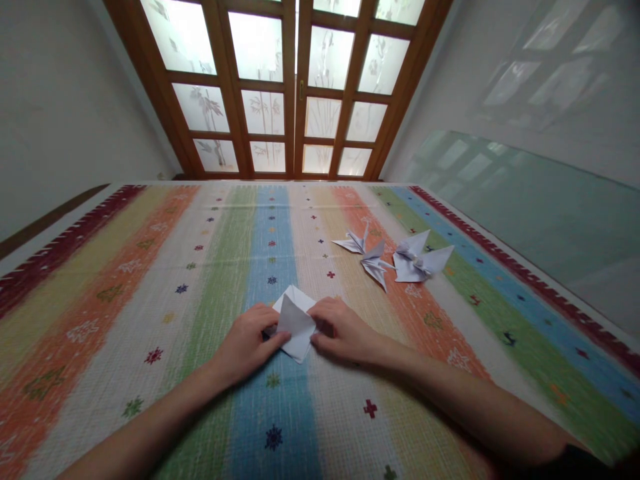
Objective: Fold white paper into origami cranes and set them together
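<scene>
Between my two hands is a small piece of folded white paper, diamond-like in outline, with one flap standing up toward its middle. My left hand grips its left side, the thumb laid on the front and the fingers partly behind. At the right corner, my right hand pinches the paper between thumb and fingers. Both hands are low over the striped cloth. Where the fingers go behind the paper, they are hidden.
To the right on the striped tablecloth lie folded paper cranes: a pair of cranes touching or nearly so, and a wider-winged crane beside them. Beyond the table's far edge stand wooden glazed doors. Walls flank both sides.
</scene>
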Demonstrator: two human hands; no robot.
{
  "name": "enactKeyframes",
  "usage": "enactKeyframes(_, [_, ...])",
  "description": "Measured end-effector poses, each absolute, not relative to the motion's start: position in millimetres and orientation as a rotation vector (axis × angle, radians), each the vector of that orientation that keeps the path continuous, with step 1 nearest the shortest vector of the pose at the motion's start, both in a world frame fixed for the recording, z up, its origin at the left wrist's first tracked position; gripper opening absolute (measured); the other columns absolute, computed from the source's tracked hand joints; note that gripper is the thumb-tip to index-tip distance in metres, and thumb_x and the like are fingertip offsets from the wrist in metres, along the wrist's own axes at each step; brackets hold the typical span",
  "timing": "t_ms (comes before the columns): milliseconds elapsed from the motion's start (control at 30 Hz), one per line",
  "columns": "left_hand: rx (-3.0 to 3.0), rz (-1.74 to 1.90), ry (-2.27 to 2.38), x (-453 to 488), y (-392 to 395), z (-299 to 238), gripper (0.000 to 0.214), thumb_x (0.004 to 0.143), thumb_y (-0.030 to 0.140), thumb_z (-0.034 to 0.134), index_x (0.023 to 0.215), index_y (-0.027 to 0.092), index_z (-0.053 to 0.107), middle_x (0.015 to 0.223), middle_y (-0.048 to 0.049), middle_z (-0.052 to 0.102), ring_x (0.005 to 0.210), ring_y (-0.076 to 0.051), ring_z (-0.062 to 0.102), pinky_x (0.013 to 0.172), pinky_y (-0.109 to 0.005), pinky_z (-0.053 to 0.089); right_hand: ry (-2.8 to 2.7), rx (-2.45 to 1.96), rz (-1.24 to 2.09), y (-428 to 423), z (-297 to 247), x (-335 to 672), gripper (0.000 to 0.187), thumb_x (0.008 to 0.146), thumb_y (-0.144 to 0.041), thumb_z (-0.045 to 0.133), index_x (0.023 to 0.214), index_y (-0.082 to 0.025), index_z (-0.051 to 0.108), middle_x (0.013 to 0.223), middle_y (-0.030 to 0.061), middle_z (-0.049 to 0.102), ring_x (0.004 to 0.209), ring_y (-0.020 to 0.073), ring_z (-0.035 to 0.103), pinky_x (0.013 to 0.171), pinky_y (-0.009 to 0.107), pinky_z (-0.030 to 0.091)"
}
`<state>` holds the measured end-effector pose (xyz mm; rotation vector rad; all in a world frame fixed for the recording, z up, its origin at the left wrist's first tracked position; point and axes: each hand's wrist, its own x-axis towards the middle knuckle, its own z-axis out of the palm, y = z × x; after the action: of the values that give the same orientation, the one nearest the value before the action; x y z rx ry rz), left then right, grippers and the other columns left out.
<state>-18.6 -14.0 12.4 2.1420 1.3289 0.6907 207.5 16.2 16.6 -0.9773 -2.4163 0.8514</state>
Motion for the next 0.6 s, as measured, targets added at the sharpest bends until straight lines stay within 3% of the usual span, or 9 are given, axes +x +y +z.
enactKeyframes(133, [2.01, 0.637, 1.423, -16.7, -10.0, 11.2, 0.02, 0.081, 0.03, 0.062, 0.066, 0.018, 0.064, 0.064, 0.0005, 0.06, 0.063, -0.015, 0.053, 0.062, -0.027, 0.039, -2.272, -1.17, 0.886, 15.0, 17.1, 200.4, 0.011, 0.086, -0.023, 0.063, 0.09, -0.017, 0.071, 0.081, 0.0042, 0.068, 0.079, 0.017, 0.058, 0.076, 0.031, 0.039])
enactKeyframes(200, [1.978, 0.634, 1.424, -15.2, -7.5, 10.3, 0.019, 0.083, 0.03, 0.059, 0.069, 0.019, 0.065, 0.066, 0.0002, 0.062, 0.064, -0.015, 0.054, 0.064, -0.027, 0.039, -2.222, -1.232, 0.864, 14.5, 15.5, 196.4, 0.014, 0.089, -0.024, 0.06, 0.082, -0.016, 0.07, 0.076, 0.0035, 0.067, 0.077, 0.0163, 0.057, 0.074, 0.031, 0.038])
enactKeyframes(333, [1.997, 0.622, 1.33, -13.4, -5.5, 8.6, 0.021, 0.086, 0.03, 0.053, 0.074, 0.02, 0.067, 0.077, -0.0024, 0.067, 0.074, -0.017, 0.059, 0.071, -0.029, 0.042, -2.216, -1.254, 0.855, 13.8, 8.2, 193.1, 0.012, 0.087, -0.022, 0.064, 0.078, -0.016, 0.068, 0.072, 0.0021, 0.066, 0.072, 0.0149, 0.056, 0.069, 0.028, 0.036])
enactKeyframes(433, [1.95, 0.622, 1.366, -15.6, -8.4, 8.4, 0.014, 0.079, 0.029, 0.061, 0.087, 0.02, 0.067, 0.077, -0.0008, 0.067, 0.073, -0.017, 0.059, 0.071, -0.029, 0.044, -2.242, -1.179, 0.84, 12.5, 2.9, 195.6, 0.01, 0.086, -0.017, 0.065, 0.077, -0.016, 0.067, 0.073, 0.002, 0.067, 0.072, 0.0142, 0.057, 0.07, 0.026, 0.038])
enactKeyframes(600, [1.915, 0.645, 1.343, -27.4, -14.2, 6.5, 0.043, 0.067, 0.026, 0.075, 0.109, 0.022, 0.064, 0.08, 0.0012, 0.068, 0.071, -0.017, 0.061, 0.07, -0.029, 0.046, -2.288, -1.182, 0.786, 8.9, 2.2, 200.0, 0.01, 0.088, -0.015, 0.058, 0.084, -0.016, 0.067, 0.08, 0.005, 0.069, 0.077, 0.0165, 0.059, 0.073, 0.029, 0.04])
